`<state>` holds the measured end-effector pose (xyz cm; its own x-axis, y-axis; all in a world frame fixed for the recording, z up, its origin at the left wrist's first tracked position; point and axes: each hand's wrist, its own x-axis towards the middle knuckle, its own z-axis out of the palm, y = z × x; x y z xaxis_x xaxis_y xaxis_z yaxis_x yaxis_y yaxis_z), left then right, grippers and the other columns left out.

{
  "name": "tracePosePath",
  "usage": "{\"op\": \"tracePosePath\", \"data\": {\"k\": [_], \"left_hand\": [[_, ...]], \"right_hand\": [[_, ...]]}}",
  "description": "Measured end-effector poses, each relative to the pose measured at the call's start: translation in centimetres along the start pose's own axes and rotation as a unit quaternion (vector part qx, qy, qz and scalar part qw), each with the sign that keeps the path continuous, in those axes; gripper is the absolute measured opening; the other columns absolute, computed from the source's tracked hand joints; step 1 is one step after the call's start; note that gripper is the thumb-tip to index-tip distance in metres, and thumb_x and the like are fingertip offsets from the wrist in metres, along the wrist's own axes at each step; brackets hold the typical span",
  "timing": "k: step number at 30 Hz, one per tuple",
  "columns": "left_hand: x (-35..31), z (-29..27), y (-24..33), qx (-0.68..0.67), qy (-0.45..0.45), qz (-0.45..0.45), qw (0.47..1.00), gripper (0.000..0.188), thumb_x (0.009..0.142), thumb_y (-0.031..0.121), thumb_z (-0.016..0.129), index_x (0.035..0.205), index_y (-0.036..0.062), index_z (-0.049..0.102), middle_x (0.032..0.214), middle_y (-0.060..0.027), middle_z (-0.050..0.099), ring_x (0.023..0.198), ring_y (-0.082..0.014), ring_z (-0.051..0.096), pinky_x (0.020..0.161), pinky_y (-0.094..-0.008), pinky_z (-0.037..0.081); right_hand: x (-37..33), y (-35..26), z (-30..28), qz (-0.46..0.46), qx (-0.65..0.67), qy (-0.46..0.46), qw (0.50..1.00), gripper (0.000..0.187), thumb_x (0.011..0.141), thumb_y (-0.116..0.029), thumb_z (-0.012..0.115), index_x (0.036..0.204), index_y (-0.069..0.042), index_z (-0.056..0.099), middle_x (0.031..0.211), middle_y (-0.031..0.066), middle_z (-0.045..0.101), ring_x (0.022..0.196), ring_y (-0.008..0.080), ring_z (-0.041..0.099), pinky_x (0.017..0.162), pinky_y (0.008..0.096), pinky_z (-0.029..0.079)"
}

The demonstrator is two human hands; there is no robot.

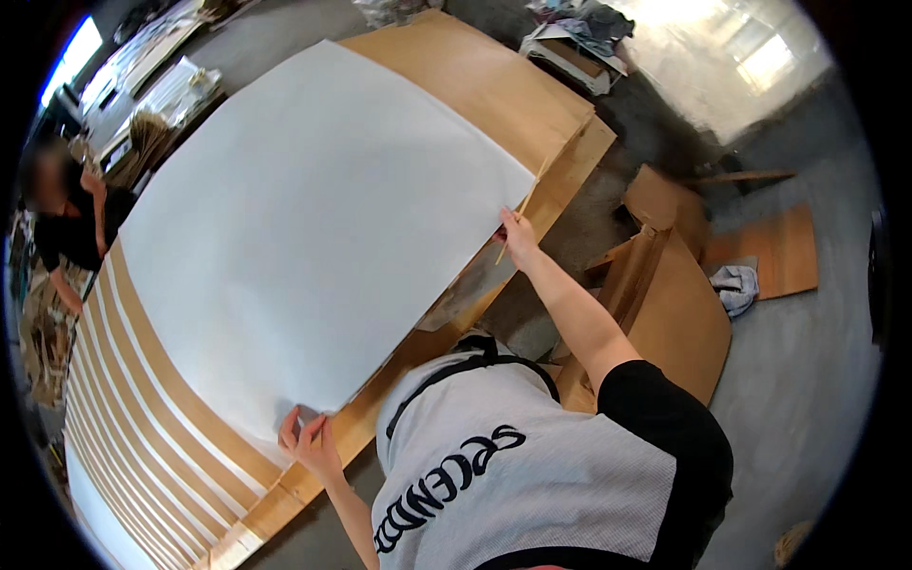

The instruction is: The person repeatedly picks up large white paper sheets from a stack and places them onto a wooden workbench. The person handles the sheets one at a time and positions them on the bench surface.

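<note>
A large white sheet (323,209) lies over brown paper on a long work table, one edge running along the side nearest me. My left hand (312,445) is at the sheet's near corner, thumb and fingers pinched on it. At the corner farther right, my right hand (518,239) closes around a thin yellowish stick (524,203), right beside the sheet's edge. Whether those fingers also grip the sheet is hidden. To the left, brown strips (171,380) alternate with white bands, seemingly the staggered edges of layered sheets.
Brown paper (456,66) covers the table's far right end, and a wooden rail (570,171) edges it. Cardboard boxes (679,313) stand close on my right, with a cloth (734,288) by a brown board (788,252). A co-worker (71,214) leans at the table's left side.
</note>
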<state>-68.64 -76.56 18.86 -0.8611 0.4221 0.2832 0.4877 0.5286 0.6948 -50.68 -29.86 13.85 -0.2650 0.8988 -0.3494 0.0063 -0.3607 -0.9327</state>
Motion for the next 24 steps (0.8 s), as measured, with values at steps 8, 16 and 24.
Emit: {"op": "tracePosePath", "data": {"k": [8,16,24], "left_hand": [[0.3,0.2,0.8,-0.032,-0.035,-0.034,0.998,0.013,0.062,-0.001,0.068,0.068,0.0071,0.061,0.108,-0.0082,0.049,0.104,-0.0275,0.037,0.086,-0.0375,0.039],[0.1,-0.1,1.3,-0.031,-0.056,-0.046,0.997,0.014,0.063,-0.002,0.068,0.069,0.0077,0.060,0.109,-0.0076,0.048,0.104,-0.0293,0.036,0.080,-0.0388,0.040],[0.8,-0.8,2.7,0.062,-0.086,-0.016,0.994,0.008,0.070,0.000,0.062,0.076,0.0033,0.058,0.109,-0.0111,0.047,0.105,-0.0273,0.039,0.079,-0.0381,0.040]], "right_hand": [[-3.2,1.0,-2.0,-0.086,-0.265,0.221,0.934,0.035,0.088,-0.039,0.040,0.095,-0.006,0.050,0.076,0.0081,0.057,0.072,0.0258,0.055,0.067,0.0347,0.043],[-5.6,-2.7,-6.1,-0.113,-0.416,0.186,0.883,0.030,0.090,-0.027,0.035,0.093,-0.006,0.055,0.091,0.0138,0.059,0.085,0.0319,0.055,0.071,0.0381,0.042],[-3.7,-3.4,-11.0,-0.106,-0.362,0.163,0.912,0.028,0.088,-0.026,0.040,0.089,-0.003,0.056,0.090,0.0164,0.059,0.085,0.0328,0.054,0.071,0.0385,0.043]]}}
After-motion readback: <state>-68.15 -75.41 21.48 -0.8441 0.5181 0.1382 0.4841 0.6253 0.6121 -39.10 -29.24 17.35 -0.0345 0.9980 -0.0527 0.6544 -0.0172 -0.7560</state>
